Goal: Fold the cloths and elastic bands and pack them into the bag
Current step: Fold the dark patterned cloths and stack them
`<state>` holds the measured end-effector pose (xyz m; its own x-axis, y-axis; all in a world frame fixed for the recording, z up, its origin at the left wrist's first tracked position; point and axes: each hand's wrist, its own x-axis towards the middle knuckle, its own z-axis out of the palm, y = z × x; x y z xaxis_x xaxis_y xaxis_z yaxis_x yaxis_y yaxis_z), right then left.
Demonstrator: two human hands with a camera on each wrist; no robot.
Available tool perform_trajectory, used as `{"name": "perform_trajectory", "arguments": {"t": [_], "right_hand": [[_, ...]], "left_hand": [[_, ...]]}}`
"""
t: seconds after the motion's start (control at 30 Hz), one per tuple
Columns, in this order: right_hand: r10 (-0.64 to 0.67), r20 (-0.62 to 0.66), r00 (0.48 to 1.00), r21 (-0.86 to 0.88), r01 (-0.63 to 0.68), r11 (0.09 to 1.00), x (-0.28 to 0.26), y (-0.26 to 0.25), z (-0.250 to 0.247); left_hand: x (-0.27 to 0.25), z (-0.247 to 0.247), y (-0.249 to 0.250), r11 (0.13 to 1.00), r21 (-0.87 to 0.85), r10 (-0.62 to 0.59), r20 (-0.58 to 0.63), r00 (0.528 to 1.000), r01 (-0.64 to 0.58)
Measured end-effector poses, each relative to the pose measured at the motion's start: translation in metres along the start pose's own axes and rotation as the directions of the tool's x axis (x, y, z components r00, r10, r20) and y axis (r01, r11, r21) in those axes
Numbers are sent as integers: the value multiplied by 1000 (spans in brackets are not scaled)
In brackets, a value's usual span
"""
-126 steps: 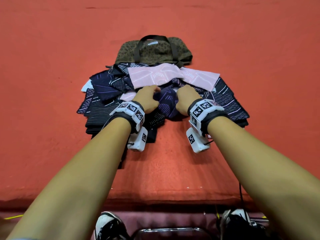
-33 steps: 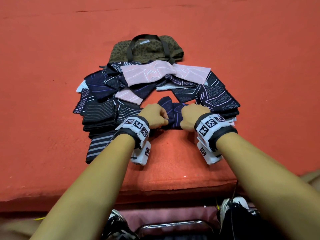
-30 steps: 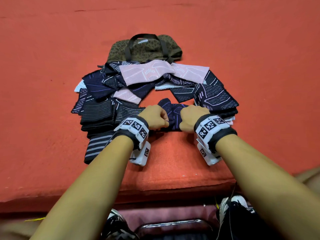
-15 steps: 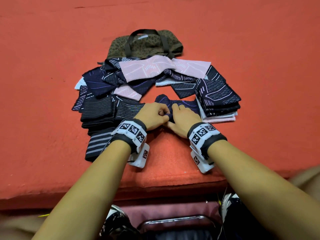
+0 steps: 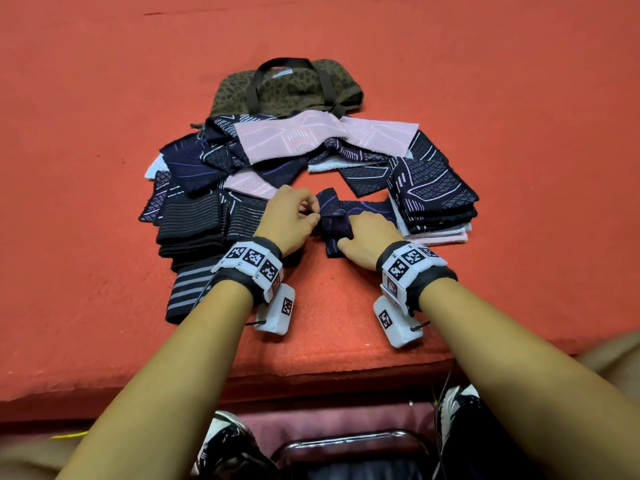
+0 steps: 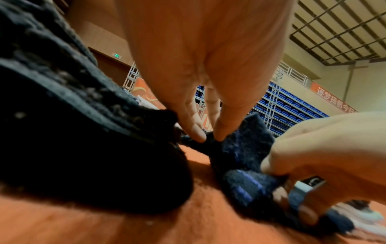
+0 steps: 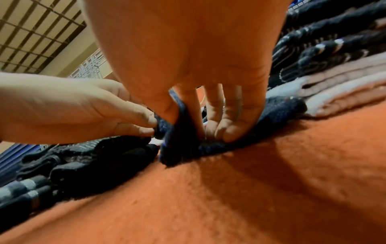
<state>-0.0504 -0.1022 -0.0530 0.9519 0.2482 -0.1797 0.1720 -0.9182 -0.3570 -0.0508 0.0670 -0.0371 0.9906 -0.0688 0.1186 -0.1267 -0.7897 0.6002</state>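
Note:
A small navy cloth with purple lines (image 5: 360, 206) (image 6: 244, 148) (image 7: 277, 107) lies on the red table between two folded stacks. My left hand (image 5: 316, 216) (image 6: 208, 137) pinches its left edge between thumb and fingertip. On the cloth's near part, my right hand (image 5: 343, 242) (image 7: 188, 125) pinches a raised fold between thumb and forefinger, and its other fingers (image 7: 229, 132) press the cloth down. The olive spotted bag (image 5: 291, 88) with black handles lies flat at the far end, behind the loose pile of pink and navy cloths (image 5: 311, 140).
A folded stack of navy, pink and white cloths (image 5: 436, 202) stands right of my hands. Dark striped folded pieces (image 5: 194, 223) lie to the left. The table's front edge (image 5: 311, 372) runs below my wrists, with a chair and shoes under it.
The navy cloth was drawn out of the pile towards the front edge. In the last half second both hands stayed on it and my right hand shifted onto its near part.

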Motion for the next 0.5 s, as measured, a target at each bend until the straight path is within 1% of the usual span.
{"name": "perform_trajectory", "arguments": {"t": [0.07,0.13,0.33,0.4,0.47,0.5], "right_hand": [[23,2,1000,7,-23,1000,0,2,2],[27,-26,999,27,-26,999,1,3,4],[53,-101,994,143,-39,989,1,5,0],[71,-110,991,141,-55,988,1,7,-4],[60,-98,993,116,-49,992,0,9,-7],[61,-91,994,115,-50,992,-1,8,-9]], "left_hand": [[0,1,3,999,-21,41,-2,999,-41],[1,3,4,998,-37,50,-3,999,-50],[2,6,1,998,-62,30,-3,1000,-30],[1,5,0,998,-63,16,21,1000,-14],[1,5,-1,999,-40,6,45,999,-4],[1,5,-2,1000,-29,0,38,999,1]]}}
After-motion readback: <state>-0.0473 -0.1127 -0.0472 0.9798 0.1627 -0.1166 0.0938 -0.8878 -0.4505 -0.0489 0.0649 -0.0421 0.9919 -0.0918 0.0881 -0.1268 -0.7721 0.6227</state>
